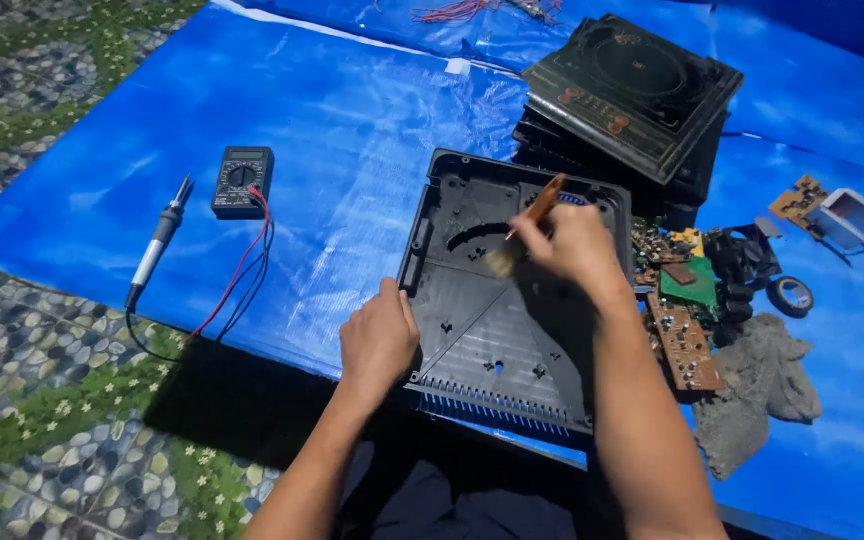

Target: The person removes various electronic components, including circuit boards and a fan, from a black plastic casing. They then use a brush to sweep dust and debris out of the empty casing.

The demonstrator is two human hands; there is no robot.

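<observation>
A person sits on the floor before a blue plastic tarpaulin (352, 130), looking down at their own two bare hands. In front of them lies an empty black plastic appliance housing (512, 300), a shallow square shell lying open side up, with its vented edge nearest the person. The left hand (379, 338) rests curled on the shell's near left rim, steadying it. The right hand (574, 243) is clenched around a small wooden-handled brush (527, 225), whose pale bristles touch the shell's inner floor. The brush's long axis runs diagonally, handle tip pointing up and away to the right, bristles down toward the left. A likely risk is that a hard sweep could slide the light shell on the slick tarpaulin, or flick dust onto the bare green and brown circuit boards (682, 310) lying just beside its right edge. A stack of black glass-topped cooktops (632, 90) sits beyond; a black handheld multimeter (243, 181) and a soldering iron (157, 240) lie well apart on the left.
</observation>
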